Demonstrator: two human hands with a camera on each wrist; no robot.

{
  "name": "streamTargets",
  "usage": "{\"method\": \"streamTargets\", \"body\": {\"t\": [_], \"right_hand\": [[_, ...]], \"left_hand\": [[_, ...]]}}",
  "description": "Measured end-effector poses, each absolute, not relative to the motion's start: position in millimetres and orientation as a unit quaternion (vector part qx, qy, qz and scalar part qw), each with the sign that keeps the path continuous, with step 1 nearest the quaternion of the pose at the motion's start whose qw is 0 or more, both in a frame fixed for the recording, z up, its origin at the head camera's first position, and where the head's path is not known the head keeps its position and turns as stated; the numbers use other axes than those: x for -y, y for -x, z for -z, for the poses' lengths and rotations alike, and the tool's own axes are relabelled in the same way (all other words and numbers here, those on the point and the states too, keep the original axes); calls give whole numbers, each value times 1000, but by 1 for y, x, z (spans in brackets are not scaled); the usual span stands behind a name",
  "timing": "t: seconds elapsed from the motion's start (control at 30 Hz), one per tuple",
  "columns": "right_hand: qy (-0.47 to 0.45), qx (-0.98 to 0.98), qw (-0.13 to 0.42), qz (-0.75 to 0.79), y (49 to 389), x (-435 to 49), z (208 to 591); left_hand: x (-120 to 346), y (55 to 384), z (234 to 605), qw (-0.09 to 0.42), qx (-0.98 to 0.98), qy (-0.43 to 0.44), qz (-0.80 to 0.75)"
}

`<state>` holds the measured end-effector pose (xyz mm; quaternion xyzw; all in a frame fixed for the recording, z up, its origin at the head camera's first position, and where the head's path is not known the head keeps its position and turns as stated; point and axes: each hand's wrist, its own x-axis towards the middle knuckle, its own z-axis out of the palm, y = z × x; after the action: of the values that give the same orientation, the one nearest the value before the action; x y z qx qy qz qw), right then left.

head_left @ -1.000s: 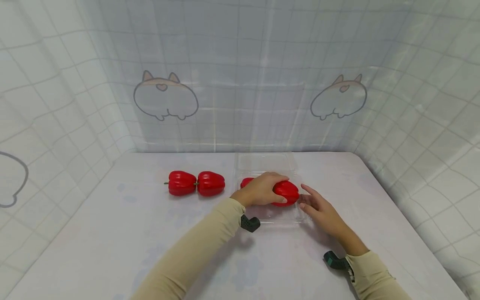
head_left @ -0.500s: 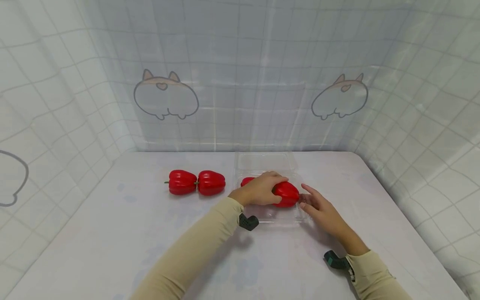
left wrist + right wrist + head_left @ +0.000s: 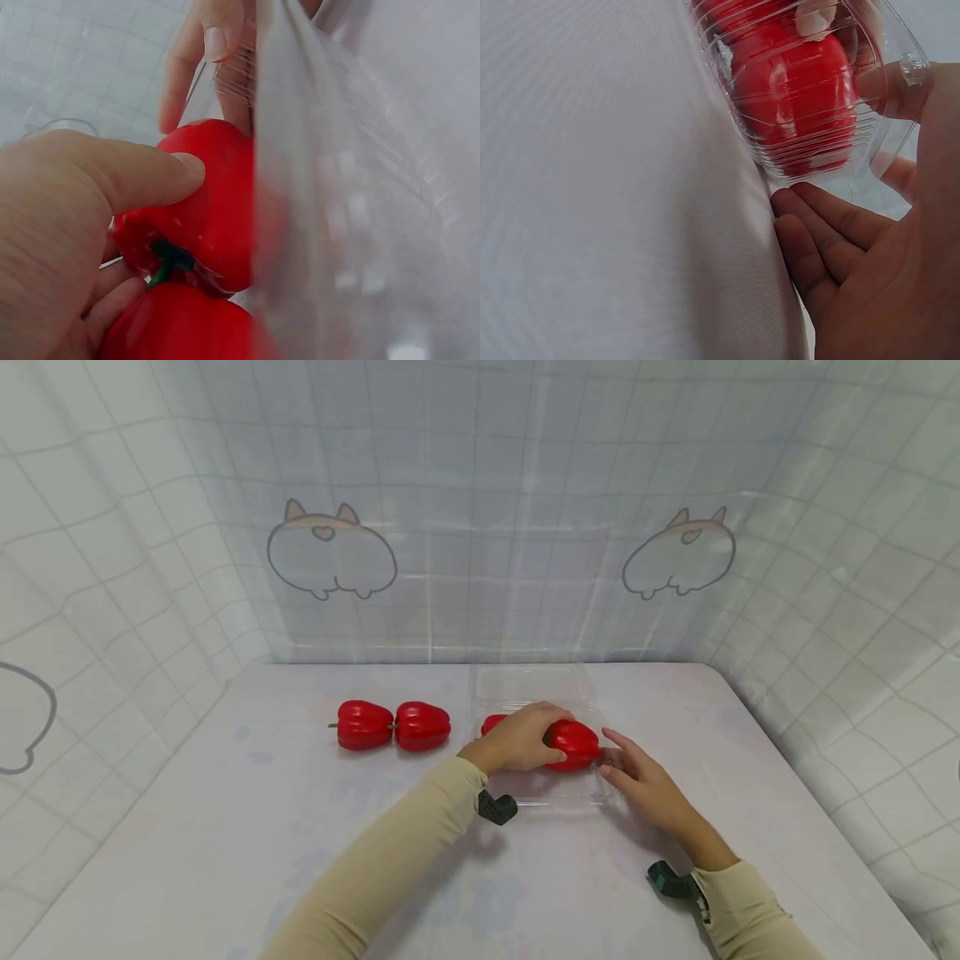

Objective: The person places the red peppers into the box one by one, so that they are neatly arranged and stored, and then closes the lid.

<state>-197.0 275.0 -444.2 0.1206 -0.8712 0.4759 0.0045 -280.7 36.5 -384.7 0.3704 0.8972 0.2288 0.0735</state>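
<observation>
Counter [image 3: 225,827] carries clear box [image 3: 558,788]; left hand [image 3: 523,741] grips pepper [image 3: 580,743] inside, barely shifted, thus unreleased; right hand [image 3: 647,789], fingers relaxed, adjoins box.

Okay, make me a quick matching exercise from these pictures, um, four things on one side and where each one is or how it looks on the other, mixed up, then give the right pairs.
Things
1. left hand
2. right hand
3. container
4. leftmost pepper

Places or states
A. see-through, its lid open
B. on the table, stem pointing left
C. beside the container's right end
D. gripping the rightmost pepper

Pairs: 1-D, 2-C, 3-A, 4-B
</observation>
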Motion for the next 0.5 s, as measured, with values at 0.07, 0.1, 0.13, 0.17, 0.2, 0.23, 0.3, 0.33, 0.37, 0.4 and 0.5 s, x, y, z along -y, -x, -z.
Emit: {"method": "streamTargets", "body": {"t": [0.07,0.1,0.13,0.17,0.2,0.23,0.3,0.33,0.37,0.4,0.5], "right_hand": [[-119,870,5,-478,197,-274,444],[-119,870,4,-479,196,-274,444],[-119,868,4,-481,196,-274,444],[-120,867,4,-483,196,-274,444],[-122,865,4,-486,196,-273,444],[-125,864,5,-489,196,-273,444],[-130,860,7,-494,196,-273,444],[-133,858,8,-497,196,-274,444],[-134,857,8,-498,196,-274,444],[-134,857,8,-498,196,-274,444],[-130,861,7,-492,196,-274,444]], "left_hand": [[-36,280,385,74,-899,-366,-230],[-37,280,385,74,-900,-364,-229],[-37,279,385,74,-901,-361,-228],[-37,279,385,72,-903,-359,-226],[-37,278,385,70,-904,-356,-226],[-37,278,385,69,-906,-353,-225],[-37,277,385,65,-909,-347,-223],[-37,277,385,64,-910,-345,-222],[-37,277,385,62,-910,-344,-222],[-37,276,385,61,-911,-344,-221],[-37,277,385,60,-909,-345,-224]]}}
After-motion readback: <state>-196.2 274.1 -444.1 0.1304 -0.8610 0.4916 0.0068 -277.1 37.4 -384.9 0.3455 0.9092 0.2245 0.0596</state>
